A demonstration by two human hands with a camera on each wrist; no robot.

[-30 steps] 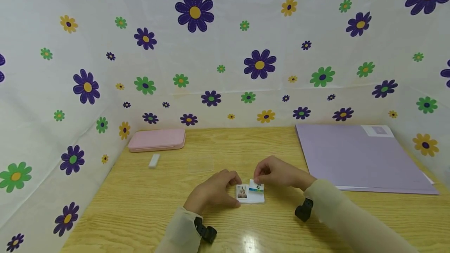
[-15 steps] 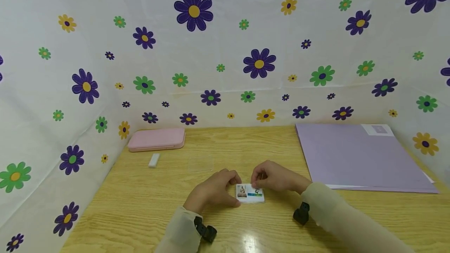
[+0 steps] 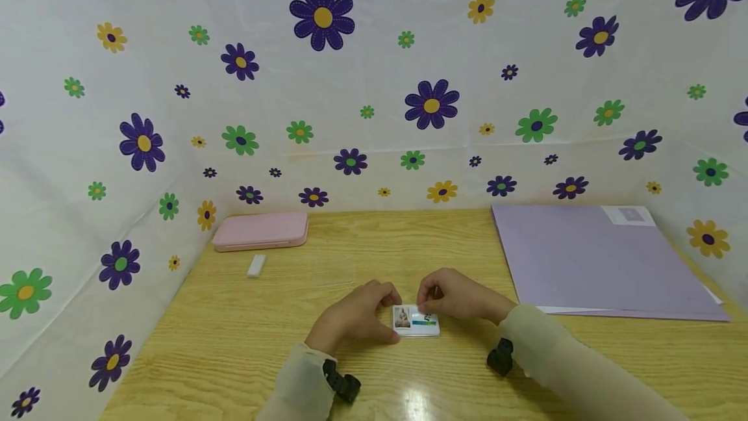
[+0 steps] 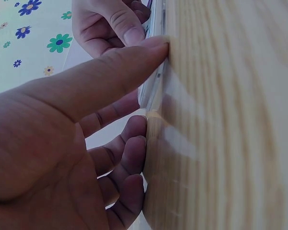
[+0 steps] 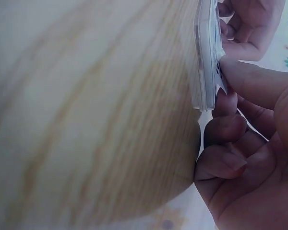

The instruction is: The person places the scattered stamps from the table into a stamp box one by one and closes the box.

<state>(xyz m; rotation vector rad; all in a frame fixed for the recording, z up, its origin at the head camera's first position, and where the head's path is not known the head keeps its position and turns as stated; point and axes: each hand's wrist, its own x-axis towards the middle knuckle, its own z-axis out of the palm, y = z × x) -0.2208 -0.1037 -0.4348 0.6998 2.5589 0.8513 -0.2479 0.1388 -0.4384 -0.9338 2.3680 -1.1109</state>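
A small flat case (image 3: pixel 431 332) with a white face and clear plastic edges lies on the table. On its left half is a little brown-toned picture (image 3: pixel 402 318). My left hand (image 3: pixel 359 318) holds the case at its left end, thumb along the near edge and fingers at the far edge. My right hand (image 3: pixel 456 294) pinches a small white paper slip (image 3: pixel 425 323) with dark print and a blue-green stripe, over the case's right half. Seen from the right wrist, the paper slip (image 5: pixel 222 82) has one edge standing slightly off the case (image 5: pixel 208 62), under the thumb.
A thin clear plastic sheet (image 3: pixel 334 271) lies left of the hands. Farther back are a white eraser-like block (image 3: pixel 256 266) and a pink case (image 3: pixel 261 231). A large lilac folder (image 3: pixel 590 262) covers the back right of the wooden table (image 3: pixel 222 349). Flowered cloth (image 3: pixel 374 70) hangs behind.
My right hand has come down and slightly left, bringing the paper slip from a raised, tilted position down onto the case's right half. My left hand has stayed in place.
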